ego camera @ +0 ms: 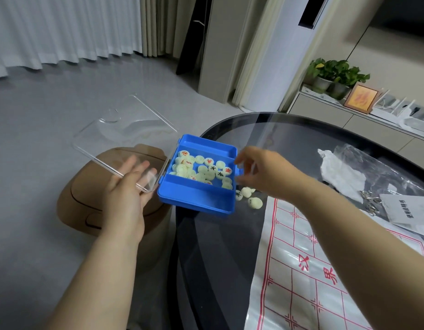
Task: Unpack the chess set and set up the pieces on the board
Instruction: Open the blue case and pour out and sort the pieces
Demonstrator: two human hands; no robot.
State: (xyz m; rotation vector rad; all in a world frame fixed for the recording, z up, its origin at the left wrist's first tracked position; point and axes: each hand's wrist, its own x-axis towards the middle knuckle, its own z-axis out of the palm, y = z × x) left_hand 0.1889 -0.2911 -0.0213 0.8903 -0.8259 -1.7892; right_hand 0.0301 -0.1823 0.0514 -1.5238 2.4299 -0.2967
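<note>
A blue plastic box [196,198] sits tilted at the left edge of the dark round table, with several round cream chess pieces [201,170] inside, marked in red or black. Its clear lid [111,134] is swung open to the left. My left hand [128,186] lies flat under the lid's near edge, fingers straight. My right hand [261,172] holds the box's right rim with curled fingers. A few pieces [250,197] lie on the table by the box's right corner. The plastic chess board sheet [301,270], white with red lines, is spread at the lower right.
The glass table [218,258] has its curved edge on the left. A brown round bin [91,206] stands on the floor below the lid. A clear bag, crumpled white paper [337,170], metal puzzle rings and a leaflet [406,208] lie at the right.
</note>
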